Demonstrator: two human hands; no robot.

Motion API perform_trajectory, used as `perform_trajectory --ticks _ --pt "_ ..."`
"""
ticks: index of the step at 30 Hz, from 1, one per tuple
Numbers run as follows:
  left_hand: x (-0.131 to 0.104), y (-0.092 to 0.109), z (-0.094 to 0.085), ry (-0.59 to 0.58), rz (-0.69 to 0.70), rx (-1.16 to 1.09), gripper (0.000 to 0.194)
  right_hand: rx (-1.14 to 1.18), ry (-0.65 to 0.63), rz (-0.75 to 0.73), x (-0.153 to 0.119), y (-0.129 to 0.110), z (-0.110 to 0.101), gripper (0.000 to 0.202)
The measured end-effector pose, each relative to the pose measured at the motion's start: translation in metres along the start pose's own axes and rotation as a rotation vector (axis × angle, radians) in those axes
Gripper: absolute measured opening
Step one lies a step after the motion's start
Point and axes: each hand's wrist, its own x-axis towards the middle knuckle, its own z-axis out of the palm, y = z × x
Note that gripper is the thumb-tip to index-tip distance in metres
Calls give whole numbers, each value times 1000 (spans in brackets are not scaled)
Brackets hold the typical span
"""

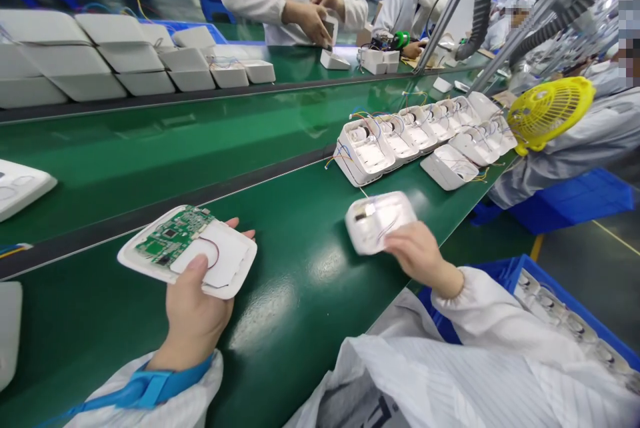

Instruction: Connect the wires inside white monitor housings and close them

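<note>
In my left hand lies a white plastic cover, its inner side up, with the thumb pressed on top and the fingers underneath. A green circuit board sits on the far half of this cover, and a thin dark wire curves beside it. My right hand grips the near right edge of a white plastic housing, slightly blurred, above the green bench. Its hollow side faces up, with wires and a small dark part inside. A blue wrist strap circles my left wrist.
White housings with wires stand in rows at the right, near a yellow fan. A conveyor runs beyond the bench; stacked white covers line its far side. Co-workers sit opposite. A blue bin holds parts beside me.
</note>
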Motion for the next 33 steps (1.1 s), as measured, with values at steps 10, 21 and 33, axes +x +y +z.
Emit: perform_trajectory --ticks 10,21,33 --pt "-1 -5 -7 -11 74 -54 49 299 -305 405 32 -67 39 37" --pt "3 4 -15 4 246 -122 48 708 -500 550 118 -70 79 42" --pt "-8 -4 -13 -149 110 -55 54 816 -499 334 157 -29 74 30"
